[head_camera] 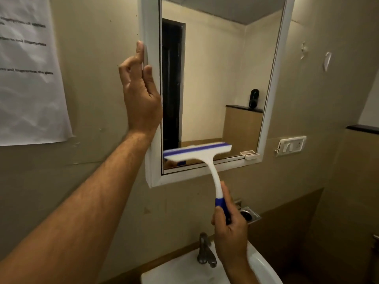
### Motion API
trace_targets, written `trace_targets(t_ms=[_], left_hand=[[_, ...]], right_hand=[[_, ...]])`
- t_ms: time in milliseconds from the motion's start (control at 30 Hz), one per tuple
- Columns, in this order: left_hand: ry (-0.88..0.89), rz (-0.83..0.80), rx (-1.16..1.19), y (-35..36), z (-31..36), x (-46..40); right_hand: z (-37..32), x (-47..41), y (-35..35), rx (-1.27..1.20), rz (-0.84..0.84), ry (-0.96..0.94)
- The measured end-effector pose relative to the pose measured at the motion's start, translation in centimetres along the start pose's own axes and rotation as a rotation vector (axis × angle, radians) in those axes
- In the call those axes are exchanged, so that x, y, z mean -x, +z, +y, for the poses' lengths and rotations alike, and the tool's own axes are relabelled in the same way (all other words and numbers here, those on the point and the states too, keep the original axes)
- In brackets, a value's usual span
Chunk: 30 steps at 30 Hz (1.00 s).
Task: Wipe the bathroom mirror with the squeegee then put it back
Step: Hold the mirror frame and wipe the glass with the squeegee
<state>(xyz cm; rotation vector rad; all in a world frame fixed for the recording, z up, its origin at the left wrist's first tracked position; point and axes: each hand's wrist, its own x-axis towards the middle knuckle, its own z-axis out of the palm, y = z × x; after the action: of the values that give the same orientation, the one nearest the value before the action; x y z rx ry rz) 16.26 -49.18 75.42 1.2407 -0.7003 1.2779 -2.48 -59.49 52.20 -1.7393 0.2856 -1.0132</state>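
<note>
Right hand grips the squeegee at the mirror's bottom edge; left hand pinches the frame. Keep the blade flat.

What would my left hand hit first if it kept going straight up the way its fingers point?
Probably nothing soon: the left hand grips the mirror frame, fingers pointing up along its left edge. That edge runs on out of the picture's top, so the hand would just slide along it.

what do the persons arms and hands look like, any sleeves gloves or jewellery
Both arms are bare, with no sleeve in view. The left hand and right hand wear no gloves. No rings, watch or wristband show on either. The left forearm has visible hair.
</note>
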Motion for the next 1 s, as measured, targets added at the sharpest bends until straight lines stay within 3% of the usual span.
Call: trace_targets(t_ms=[100,333,600,833,1000], left_hand=[[-0.007,0.003,0.003,0.0,-0.1,0.0],[-0.016,-0.013,-0.002,-0.3,0.3,0.0],[-0.034,-0.022,0.011,-0.8,0.7,0.8],[-0.094,-0.107,-0.022,-1.2,0.7,1.1],[-0.108,-0.096,-0.029,-1.2,1.0,1.2]], right_hand=[[0.5,0.5,-0.1,-0.003,0.009,0.02],[-2.9,-3.4,0.8,-0.046,0.097,-0.129],[1.2,1.0,0.4,0.007,-0.002,-0.008],[-3.2,-2.8,-0.1,-0.011,0.058,-0.119],[-2.1,-1.3,0.0,-0.021,0.044,-0.069]])
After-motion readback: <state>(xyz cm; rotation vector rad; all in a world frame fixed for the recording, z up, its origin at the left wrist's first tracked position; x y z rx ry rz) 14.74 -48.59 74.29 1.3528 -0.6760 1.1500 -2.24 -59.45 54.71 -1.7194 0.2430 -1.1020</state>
